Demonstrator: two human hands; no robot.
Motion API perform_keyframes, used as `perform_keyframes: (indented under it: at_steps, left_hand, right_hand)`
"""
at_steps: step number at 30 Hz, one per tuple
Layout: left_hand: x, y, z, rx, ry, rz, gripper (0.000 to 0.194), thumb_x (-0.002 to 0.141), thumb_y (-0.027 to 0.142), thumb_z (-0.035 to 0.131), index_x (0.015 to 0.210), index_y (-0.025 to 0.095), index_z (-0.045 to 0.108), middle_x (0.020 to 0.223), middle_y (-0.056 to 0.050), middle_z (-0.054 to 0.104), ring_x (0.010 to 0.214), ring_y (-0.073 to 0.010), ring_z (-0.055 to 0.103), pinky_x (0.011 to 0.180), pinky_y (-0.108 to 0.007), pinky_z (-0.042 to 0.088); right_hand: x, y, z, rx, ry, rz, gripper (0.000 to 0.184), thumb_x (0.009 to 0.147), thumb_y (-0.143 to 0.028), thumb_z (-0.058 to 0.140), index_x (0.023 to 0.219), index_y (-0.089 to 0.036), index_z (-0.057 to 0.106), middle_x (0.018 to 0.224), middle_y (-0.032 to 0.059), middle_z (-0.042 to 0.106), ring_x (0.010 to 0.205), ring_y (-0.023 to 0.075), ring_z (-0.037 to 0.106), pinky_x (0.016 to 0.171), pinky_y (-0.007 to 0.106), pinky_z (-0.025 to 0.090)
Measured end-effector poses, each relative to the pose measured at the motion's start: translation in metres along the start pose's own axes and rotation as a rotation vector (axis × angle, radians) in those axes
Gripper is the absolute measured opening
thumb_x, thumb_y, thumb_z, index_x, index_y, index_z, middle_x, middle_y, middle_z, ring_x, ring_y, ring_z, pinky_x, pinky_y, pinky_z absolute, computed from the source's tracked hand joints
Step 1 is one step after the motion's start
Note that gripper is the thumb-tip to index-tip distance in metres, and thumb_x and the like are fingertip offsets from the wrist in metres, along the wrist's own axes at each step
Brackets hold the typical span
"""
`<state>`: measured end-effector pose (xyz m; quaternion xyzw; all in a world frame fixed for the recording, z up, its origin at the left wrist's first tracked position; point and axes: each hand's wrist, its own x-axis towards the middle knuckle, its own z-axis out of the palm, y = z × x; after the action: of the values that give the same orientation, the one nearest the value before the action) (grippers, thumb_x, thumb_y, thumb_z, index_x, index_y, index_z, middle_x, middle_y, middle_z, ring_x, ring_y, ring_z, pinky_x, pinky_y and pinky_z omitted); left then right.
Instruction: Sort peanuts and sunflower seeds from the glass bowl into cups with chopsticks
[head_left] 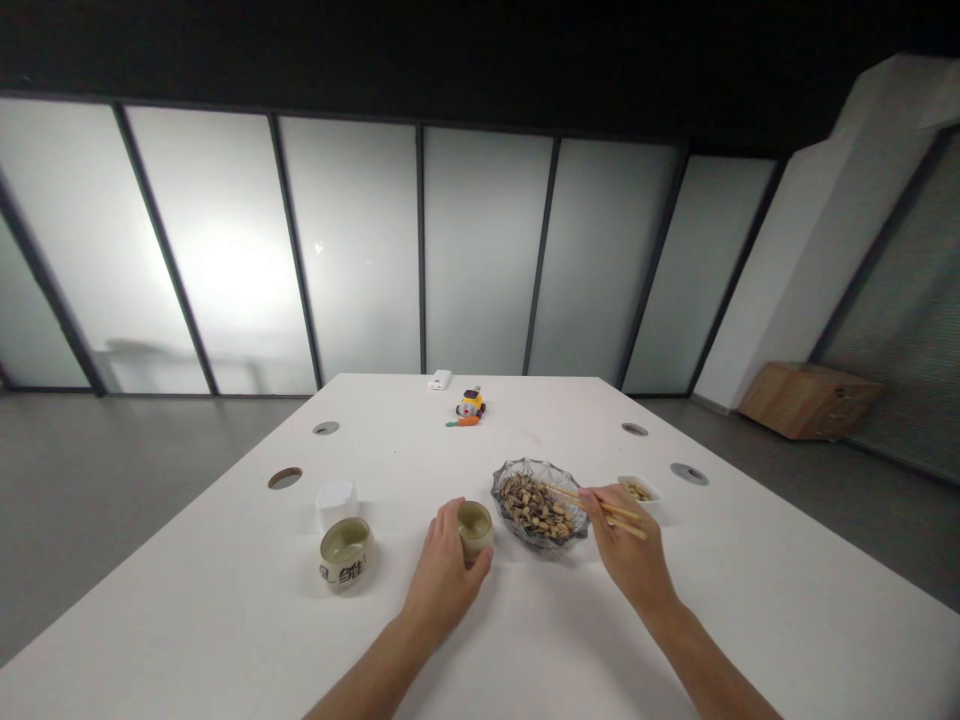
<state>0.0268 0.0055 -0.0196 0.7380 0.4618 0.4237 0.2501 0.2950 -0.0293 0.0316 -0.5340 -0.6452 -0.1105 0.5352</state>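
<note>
My left hand (448, 560) is wrapped round a small greenish ceramic cup (477, 535) that stands upright on the white table. In my right hand (630, 550) is a pair of wooden chopsticks (622, 514), pointing left. Their tips reach over a clear glass bowl (559, 545), at the brown and grey pieces (532, 505) heaped in it, perhaps seeds or dried slices. Whether the tips pinch a piece is too small to tell. Partly behind my right hand sits a small white dish (651, 492) with pale bits in it.
At left stand a second ceramic cup (345, 560) with dark characters and a white container (337, 502). Farther back on the table (225, 600) are an orange carrot-shaped thing (465, 422), a yellow toy car (472, 402) and a white box-shaped device (440, 380). Round holes or caps dot both sides.
</note>
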Motion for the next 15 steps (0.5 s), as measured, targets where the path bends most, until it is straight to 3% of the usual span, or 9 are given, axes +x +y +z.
perform_keyframes:
  at_steps: [15]
  left_hand:
    - [0.0004, -0.0011, 0.0014, 0.023, -0.016, -0.008, 0.061, 0.086, 0.033, 0.062, 0.144, 0.018, 0.047, 0.146, -0.017, 0.058, 0.14, -0.0332, 0.053, 0.122, -0.053, 0.04]
  right_hand:
    - [-0.0002, 0.0048, -0.0001, -0.042, 0.03, -0.022, 0.037, 0.108, -0.048, 0.05, 0.086, -0.024, 0.068, 0.078, 0.0034, 0.069, 0.074, 0.0206, 0.065, 0.073, 0.034, 0.052]
